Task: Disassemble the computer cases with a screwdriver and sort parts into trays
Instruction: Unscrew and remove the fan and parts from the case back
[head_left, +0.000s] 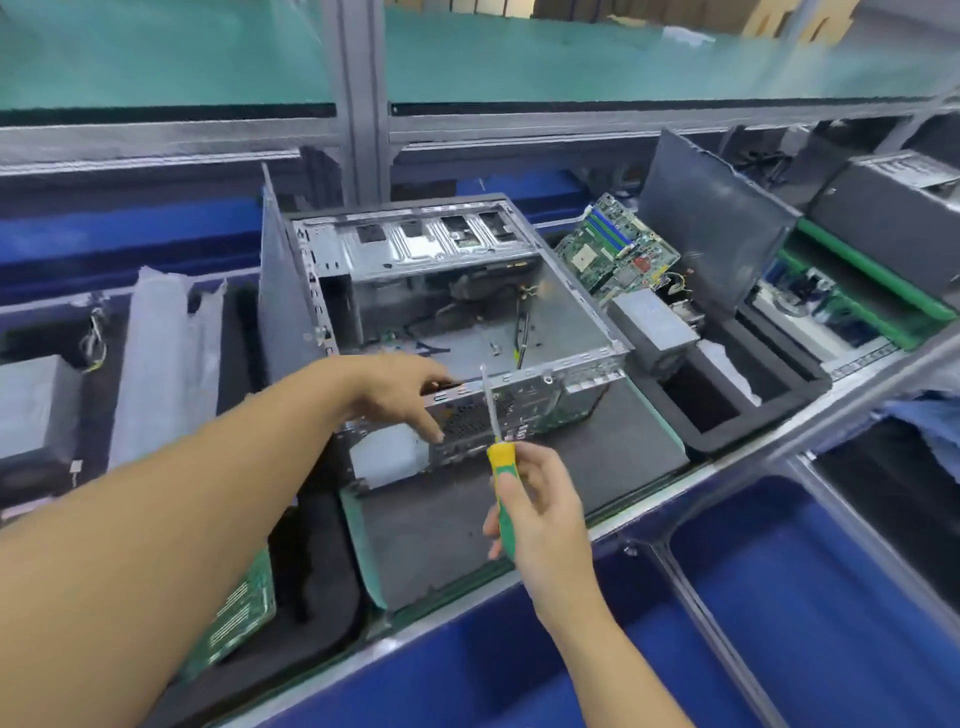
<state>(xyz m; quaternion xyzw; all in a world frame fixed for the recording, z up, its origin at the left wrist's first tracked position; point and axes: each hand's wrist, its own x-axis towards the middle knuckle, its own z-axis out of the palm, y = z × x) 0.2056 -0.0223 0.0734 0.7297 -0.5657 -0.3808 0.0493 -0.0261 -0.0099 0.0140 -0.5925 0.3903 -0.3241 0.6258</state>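
Bench (519, 499): dark mat, blue bins in front.
Case (457, 312): centre of mat, open; stiff sheet metal, sharp-edged, likely heavy; best gripped by rear rim.
Left hand (400, 389): fingers spread, resting on rear rim.
Right hand (540, 509): clamped on screwdriver (501, 467), tip up.

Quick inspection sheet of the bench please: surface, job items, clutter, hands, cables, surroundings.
Surface: dark mat under the case, edged in green.
Job's things: open computer case, side panel off, motherboard bay bare; green motherboard and grey power supply lie in the foam tray to the right.
Clutter: foam-wrapped bundle to the left.
Hands: left hand rests on the case's near rim; right hand grips the yellow-green screwdriver, tip up, near the rear panel.
Cables: loose wires inside the case.
Surroundings: blue bins in front, shelf above.
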